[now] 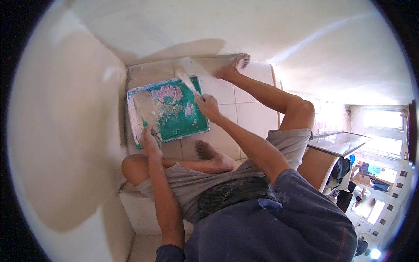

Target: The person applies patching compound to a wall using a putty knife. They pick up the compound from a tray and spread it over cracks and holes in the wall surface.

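A green rectangular tray (pixel 172 127) lies on the pale tiles before me, its rim and floor smeared with white, beige and pink putty (pixel 169 93). In my right hand (pixel 207 107) is a putty knife (pixel 188 82), gripped by its handle; its pale blade points up and left over the tray's far right corner and is blurred. My left hand (pixel 150 140) is closed at the tray's near left edge, round what looks like the handle of a wide scraper (pixel 146 108). The scraper's broad, putty-coated face lies over the tray's left part, and my fingers hide most of its handle.
Pale walls (pixel 65 122) rise close on the left and ahead. My bare feet (pixel 242 62) rest on the tiled ledge (pixel 251 118) beside the tray. To the right stand a dark-edged counter (pixel 338 144), a backpack (pixel 341 170), windows and a person (pixel 361 194) farther off.
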The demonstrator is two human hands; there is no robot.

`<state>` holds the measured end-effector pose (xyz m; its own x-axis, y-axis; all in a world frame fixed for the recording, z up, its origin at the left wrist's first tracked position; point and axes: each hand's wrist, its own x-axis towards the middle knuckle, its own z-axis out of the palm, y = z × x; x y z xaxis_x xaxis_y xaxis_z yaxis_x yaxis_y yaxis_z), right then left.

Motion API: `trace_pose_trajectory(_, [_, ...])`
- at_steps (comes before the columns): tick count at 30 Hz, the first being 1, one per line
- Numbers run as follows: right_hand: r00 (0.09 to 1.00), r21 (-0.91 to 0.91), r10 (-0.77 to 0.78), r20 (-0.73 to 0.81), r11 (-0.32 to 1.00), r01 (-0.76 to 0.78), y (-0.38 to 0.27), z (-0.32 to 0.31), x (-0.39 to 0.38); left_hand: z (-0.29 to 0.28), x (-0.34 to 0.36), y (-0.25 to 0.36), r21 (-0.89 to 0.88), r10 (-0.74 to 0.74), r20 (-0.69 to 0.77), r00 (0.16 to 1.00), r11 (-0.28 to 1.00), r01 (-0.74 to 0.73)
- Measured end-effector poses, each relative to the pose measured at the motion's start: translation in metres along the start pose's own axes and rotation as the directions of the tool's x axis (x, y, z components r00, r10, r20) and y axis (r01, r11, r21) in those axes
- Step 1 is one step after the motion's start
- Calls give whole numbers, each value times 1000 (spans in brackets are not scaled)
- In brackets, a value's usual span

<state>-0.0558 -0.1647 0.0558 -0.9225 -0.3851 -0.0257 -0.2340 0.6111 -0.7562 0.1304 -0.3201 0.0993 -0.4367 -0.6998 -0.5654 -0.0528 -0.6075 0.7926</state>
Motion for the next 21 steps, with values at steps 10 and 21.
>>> trace_pose_trajectory(10, [1000, 116, -25, -17, 993, 27, -27, -5, 106, 19, -4, -2, 77, -5, -49, 999, 997, 9])
trace_pose_trajectory(21, [974, 483, 191, 119, 846, -225, -27, -45, 127, 20, 1, -5, 95, -36, -37, 999, 995, 39])
